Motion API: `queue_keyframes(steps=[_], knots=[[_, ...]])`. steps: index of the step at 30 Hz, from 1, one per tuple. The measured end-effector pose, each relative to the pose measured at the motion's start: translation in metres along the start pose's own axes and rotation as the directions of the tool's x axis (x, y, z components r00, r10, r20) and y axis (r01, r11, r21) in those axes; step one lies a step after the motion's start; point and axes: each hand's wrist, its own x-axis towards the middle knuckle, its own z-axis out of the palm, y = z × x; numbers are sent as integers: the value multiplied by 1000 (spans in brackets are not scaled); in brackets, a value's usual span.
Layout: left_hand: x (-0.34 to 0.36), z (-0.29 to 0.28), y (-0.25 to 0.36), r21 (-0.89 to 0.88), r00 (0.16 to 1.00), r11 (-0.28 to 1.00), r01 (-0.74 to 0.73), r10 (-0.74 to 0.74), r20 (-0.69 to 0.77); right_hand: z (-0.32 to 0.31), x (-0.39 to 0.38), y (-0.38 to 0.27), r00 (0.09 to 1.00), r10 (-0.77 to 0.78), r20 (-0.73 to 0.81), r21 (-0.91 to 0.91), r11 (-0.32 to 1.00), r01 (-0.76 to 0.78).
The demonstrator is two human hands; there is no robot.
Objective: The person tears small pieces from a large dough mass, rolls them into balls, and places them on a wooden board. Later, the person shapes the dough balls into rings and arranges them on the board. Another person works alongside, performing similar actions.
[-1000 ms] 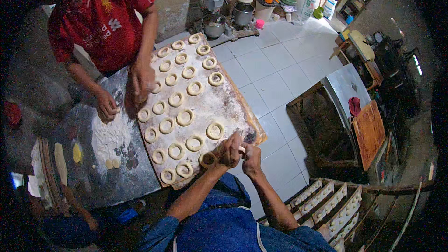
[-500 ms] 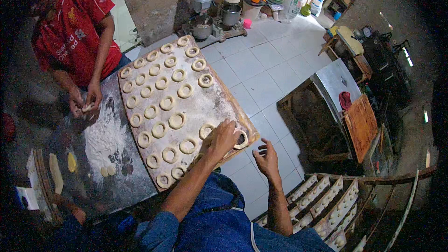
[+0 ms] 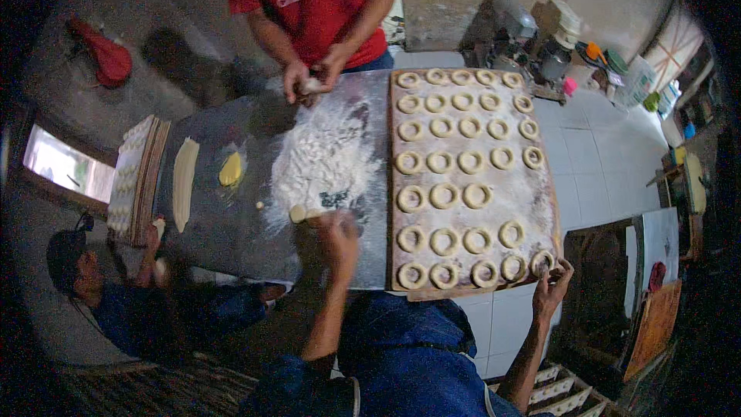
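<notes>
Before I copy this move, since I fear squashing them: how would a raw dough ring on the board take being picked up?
Likely soft and floppy: a dough ring looks thin, raw and pale, so it may sag out of round. The flour dusting on the wooden board probably keeps it from sticking. Lying flat, it shouldn't roll.

Left hand (image 3: 333,238) reaches a dough piece (image 3: 298,213) in the flour (image 3: 324,158); right hand (image 3: 553,282) touches the ring-filled board (image 3: 540,208) at its near right corner

The left hand (image 3: 333,235) sits just left of the frame's centre, blurred, its forearm stretching up from the lower middle edge. The right hand (image 3: 552,287) is at lower right, fingers curled and raised, forearm angling up from the bottom edge.
</notes>
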Motion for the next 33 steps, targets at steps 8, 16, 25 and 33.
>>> queue_keyframes(steps=[8,16,25,33], knots=[[40,-76,-66,315,945,938,-146,39,323,157,-31,-146,854,-135,502,33,990,138],[17,-63,-67,-568,948,771,289,-149,281,323,-110,-196,617,-290,732,312,947,75],[21,-88,-41,-546,873,706,452,-222,434,318,-119,-224,679,-77,730,290,935,-205],[12,-54,-47,-692,848,504,517,-192,493,299,-104,-249,615,-162,772,445,828,-340]])
